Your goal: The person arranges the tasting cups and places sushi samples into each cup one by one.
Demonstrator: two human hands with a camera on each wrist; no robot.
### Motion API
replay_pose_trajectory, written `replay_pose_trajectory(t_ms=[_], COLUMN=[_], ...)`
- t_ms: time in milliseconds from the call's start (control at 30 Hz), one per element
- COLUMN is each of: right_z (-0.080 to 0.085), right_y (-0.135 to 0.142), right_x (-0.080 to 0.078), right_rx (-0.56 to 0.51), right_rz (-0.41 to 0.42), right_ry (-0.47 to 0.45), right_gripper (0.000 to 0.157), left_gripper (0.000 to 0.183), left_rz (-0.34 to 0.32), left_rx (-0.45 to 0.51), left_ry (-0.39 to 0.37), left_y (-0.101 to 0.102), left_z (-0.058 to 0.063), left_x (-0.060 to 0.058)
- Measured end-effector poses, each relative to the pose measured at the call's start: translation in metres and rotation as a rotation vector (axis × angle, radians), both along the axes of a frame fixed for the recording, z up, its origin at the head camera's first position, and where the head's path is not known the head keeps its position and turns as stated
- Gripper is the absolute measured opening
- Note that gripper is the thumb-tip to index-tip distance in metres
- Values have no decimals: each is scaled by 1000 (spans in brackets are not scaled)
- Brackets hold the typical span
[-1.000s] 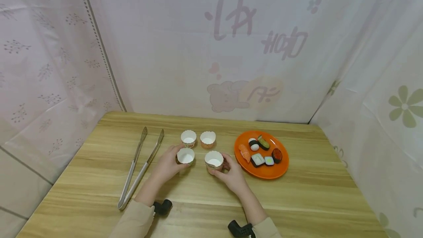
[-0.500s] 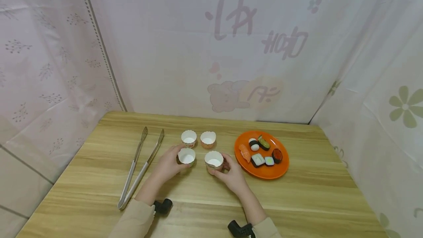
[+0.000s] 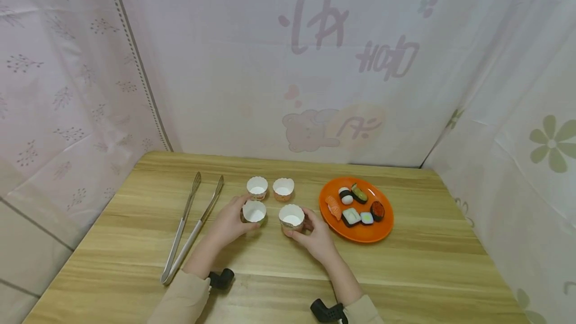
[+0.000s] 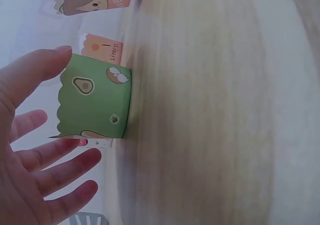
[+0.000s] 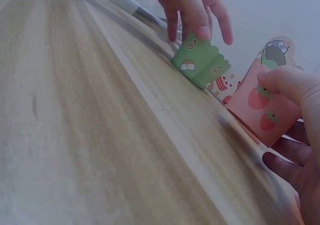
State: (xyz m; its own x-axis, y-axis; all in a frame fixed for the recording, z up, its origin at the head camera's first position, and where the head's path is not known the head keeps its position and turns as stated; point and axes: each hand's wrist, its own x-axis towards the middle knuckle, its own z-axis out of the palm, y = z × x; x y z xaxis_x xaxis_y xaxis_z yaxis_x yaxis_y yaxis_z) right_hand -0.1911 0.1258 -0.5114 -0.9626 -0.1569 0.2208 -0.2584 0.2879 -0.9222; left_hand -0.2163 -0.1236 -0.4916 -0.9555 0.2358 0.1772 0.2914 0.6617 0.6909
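My left hand (image 3: 229, 224) holds a green paper baking cup (image 4: 97, 97) with avocado prints, thumb on one side and fingers on the other. To its right, my right hand (image 3: 317, 238) grips a pink paper baking cup (image 5: 262, 102) with strawberry prints, low over the wooden table. Both cups are upright, white inside, and a small gap parts them. Just behind stand two more paper baking cups, a left one (image 3: 257, 189) and an orange-sided right one (image 3: 283, 190). Together they make two rows.
Long metal tongs (image 3: 188, 244) lie spread at the left of the table (image 3: 427, 274). On the right, an orange plate (image 3: 380, 231) bears several sushi pieces (image 3: 351, 217). A printed curtain (image 3: 225, 89) hangs behind the table's back edge.
The green baking cup has shifted very slightly to the right with my left hand. My right hand and its cup have stayed in place.
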Motion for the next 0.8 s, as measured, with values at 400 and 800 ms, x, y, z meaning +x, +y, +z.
replay_pose_trajectory(t_ms=[400,800], right_z=[-10,20], right_y=[2,-3], right_x=[-5,9], right_rx=[10,21], right_rz=[-23,-5], right_ry=[-28,-4], right_gripper=[64,61], left_gripper=[72,68], left_rz=[15,3], left_rx=[-40,-67], left_ry=[38,87], left_y=[1,8], left_z=[12,24], left_x=[2,7])
